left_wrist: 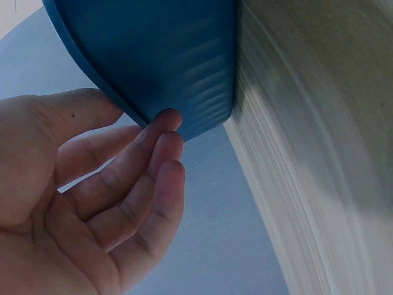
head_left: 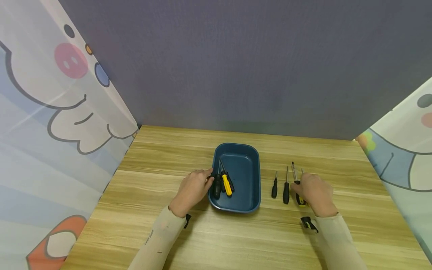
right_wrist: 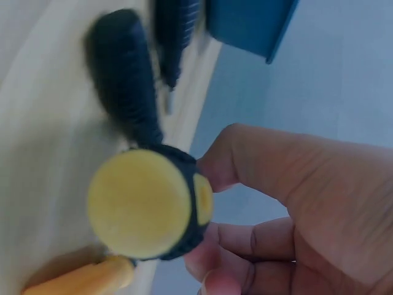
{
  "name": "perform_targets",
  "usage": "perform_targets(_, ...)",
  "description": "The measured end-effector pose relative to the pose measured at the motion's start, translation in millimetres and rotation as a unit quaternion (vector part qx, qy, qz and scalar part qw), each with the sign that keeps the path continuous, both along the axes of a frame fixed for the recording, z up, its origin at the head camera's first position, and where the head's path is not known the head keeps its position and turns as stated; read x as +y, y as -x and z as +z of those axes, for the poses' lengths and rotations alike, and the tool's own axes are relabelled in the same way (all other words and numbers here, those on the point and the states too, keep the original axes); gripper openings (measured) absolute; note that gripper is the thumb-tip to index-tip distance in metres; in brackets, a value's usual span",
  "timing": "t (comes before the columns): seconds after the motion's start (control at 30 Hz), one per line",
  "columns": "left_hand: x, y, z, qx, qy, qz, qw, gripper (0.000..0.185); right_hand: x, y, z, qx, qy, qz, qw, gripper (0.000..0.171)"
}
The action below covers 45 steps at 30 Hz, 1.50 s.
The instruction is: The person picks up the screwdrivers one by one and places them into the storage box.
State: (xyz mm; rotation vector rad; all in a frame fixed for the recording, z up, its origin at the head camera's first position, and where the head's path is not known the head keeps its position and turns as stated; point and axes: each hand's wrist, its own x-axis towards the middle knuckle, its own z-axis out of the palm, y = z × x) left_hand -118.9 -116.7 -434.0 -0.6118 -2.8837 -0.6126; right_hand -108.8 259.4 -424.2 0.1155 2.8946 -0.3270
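Note:
My left hand pinches the left rim of a blue plastic bin, thumb on one side of the rim and fingertips on the other. Inside that bin lie a yellow-handled screwdriver and black-handled screwdrivers, bunched along the left wall. To the right of it, my right hand holds a black-and-yellow screwdriver between thumb and fingers; its round yellow handle end faces the right wrist camera. An orange-yellow handle lies beside it, mostly hidden by my hand in the head view.
Two more screwdrivers, a small black one and a longer black one, lie on the wooden table between bin and right hand. A grey panel rises behind the table. Printed cartoon curtains hang at both sides.

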Motion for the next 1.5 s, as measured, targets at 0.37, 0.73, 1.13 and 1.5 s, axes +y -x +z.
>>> perform_targets(0.37, -0.7, 0.0, -0.6, 0.0, -0.001, 0.001, 1.0, 0.033, -31.1, 9.8, 26.2, 0.035, 0.005, 0.032, 0.999, 0.049)
perform_targets(0.73, -0.5, 0.7, -0.8, -0.002, 0.001, 0.002, 1.0, 0.032, -74.5, 26.8, 48.7, 0.073, 0.011, 0.067, 0.995, 0.044)
perform_targets(1.13, -1.4, 0.8, -1.6, 0.0, -0.001, -0.001, 1.0, 0.032, -132.0, 45.0, 56.1, 0.091, 0.009, 0.144, 0.985, 0.048)
perform_targets(1.5, -2.3, 2.8, -2.0, -0.001, 0.003, -0.002, 1.0, 0.033, -168.2, 58.2, 37.5, 0.02, 0.036, 0.16, 0.986, 0.048)
